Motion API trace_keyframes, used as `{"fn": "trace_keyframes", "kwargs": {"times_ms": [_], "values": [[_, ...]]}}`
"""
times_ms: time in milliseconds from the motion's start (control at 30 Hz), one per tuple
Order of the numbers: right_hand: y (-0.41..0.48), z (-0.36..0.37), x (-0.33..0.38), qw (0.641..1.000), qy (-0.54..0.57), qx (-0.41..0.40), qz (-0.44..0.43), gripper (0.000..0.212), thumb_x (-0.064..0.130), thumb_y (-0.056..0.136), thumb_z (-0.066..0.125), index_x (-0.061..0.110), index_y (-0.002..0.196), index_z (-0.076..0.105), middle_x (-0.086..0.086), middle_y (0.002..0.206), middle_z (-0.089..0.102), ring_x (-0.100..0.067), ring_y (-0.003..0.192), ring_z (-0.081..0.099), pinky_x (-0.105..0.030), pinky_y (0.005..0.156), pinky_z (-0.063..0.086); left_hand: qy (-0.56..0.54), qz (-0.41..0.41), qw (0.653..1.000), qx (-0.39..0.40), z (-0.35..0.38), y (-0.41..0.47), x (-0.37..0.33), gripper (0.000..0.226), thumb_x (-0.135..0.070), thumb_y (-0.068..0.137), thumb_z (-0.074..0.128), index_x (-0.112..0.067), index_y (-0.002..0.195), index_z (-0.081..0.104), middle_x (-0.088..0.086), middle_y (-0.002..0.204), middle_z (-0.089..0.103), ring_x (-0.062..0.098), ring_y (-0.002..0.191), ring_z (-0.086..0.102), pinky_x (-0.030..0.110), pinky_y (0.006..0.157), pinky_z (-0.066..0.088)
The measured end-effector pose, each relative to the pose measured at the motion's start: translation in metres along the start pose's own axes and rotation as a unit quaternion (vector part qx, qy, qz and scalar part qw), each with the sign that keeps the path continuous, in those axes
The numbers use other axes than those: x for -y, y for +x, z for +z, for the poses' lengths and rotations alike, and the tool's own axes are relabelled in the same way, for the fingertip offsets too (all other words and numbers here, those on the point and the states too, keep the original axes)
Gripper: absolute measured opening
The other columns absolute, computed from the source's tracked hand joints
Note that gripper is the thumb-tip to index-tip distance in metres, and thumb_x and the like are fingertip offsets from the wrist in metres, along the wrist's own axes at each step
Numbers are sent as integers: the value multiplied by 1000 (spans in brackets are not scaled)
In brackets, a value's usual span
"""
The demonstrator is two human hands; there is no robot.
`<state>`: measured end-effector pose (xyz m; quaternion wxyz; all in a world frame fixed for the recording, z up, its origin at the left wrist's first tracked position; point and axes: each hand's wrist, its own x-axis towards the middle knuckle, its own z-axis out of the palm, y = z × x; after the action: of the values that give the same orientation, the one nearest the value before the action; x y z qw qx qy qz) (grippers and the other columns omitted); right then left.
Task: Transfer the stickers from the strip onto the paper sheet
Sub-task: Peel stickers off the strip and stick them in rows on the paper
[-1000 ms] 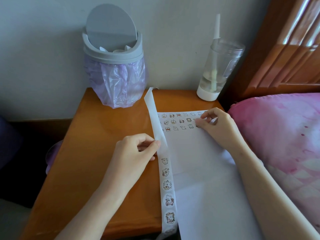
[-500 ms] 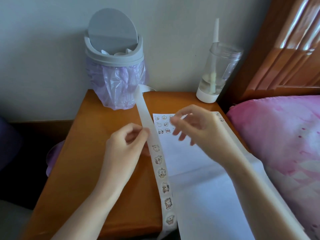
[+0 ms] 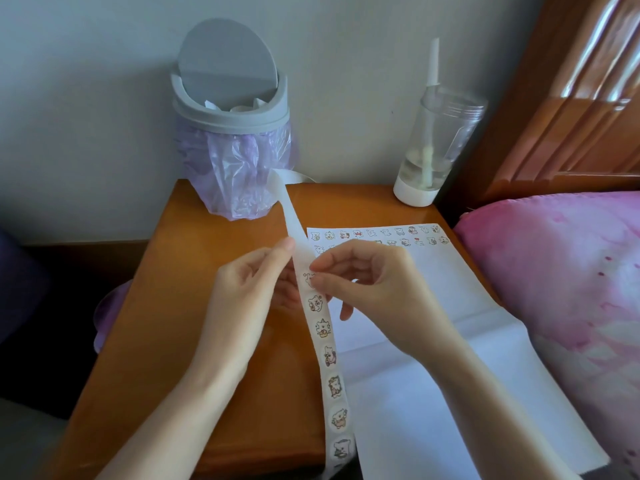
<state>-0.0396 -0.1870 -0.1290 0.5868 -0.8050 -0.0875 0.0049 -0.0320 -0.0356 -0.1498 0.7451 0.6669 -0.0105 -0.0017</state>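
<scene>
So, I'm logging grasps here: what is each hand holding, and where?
Left hand pinches the sticker strip on its blank part above the top sticker; right hand pinches that sticker at its edge.

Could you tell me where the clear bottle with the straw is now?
In the head view, the clear bottle stands at the table's far right corner, beside the wooden headboard, beyond the paper sheet.

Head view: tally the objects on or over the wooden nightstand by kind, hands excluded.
Grey swing-lid bin with purple liner: 1
Clear plastic bottle with white base: 1
White paper sheet: 1
White sticker strip: 1
Total: 4
</scene>
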Motion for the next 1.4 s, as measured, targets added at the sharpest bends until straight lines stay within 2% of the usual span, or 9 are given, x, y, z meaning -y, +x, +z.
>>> {"fn": "trace_keyframes", "kwargs": {"times_ms": [100,267,633,833,1067,1167,1233,1300,1400], "values": [[1,-2,-2,1000,5,-27,-12,5,9,82,71,12,84,68,-2,75,74,-18,66,68,-23,52,52,14,-8,999,36,1,0,1,28,-23,92,56,-6,77,71,7,69,72,17,64,66,31,66,55],[2,-3,-4,999,0,-44,-17,3,9,83,71,11,85,69,-1,74,74,-19,62,68,-26,55,55,37,18,999,29,0,1,3,23,-16,91,58,-9,77,74,7,73,73,22,71,67,42,77,54],[2,-3,-5,999,20,-41,-22,6,4,82,70,9,82,67,-4,74,73,-19,67,70,-24,58,55,71,42,996,25,1,1,3,22,-18,92,57,-11,80,74,8,74,74,30,76,69,38,71,57],[2,0,-7,994,-79,-62,-33,16,19,82,73,30,73,65,11,82,69,-11,80,65,-35,66,57,95,41,995,12,0,0,5,23,-20,91,59,-14,75,74,3,70,73,21,65,69,36,69,57],[1,0,-5,985,-148,-55,-66,19,30,81,72,42,72,61,17,91,58,-7,89,52,-18,70,46,119,7,993,-3,-2,1,7,21,-26,90,60,-16,79,74,-1,70,74,22,65,71,39,72,59],[0,-3,0,991,-115,-29,-69,14,24,83,71,34,75,65,14,84,66,-7,81,56,-20,65,46,133,6,991,-7,-2,1,7,21,-29,90,60,-19,77,73,-3,68,73,21,63,70,33,68,58],[2,-12,4,995,-68,-23,-69,10,17,82,71,25,78,67,16,74,67,-3,70,58,-15,58,42,140,5,990,-6,-3,1,8,21,-30,90,59,-19,77,72,-6,68,73,20,62,69,24,60,55],[6,-29,5,996,-45,-53,-62,9,13,80,72,21,79,67,17,66,65,-1,60,55,-11,53,38,147,6,989,-4,-3,0,8,21,-29,91,59,-20,77,72,-8,68,73,19,60,68,20,56,52],[15,-66,-4,993,-21,-113,-19,6,15,77,74,16,77,68,7,65,65,-6,57,52,-17,47,37,159,9,987,-3,-3,0,9,19,-27,90,60,-20,78,72,-8,69,73,18,60,68,24,57,54]]}}
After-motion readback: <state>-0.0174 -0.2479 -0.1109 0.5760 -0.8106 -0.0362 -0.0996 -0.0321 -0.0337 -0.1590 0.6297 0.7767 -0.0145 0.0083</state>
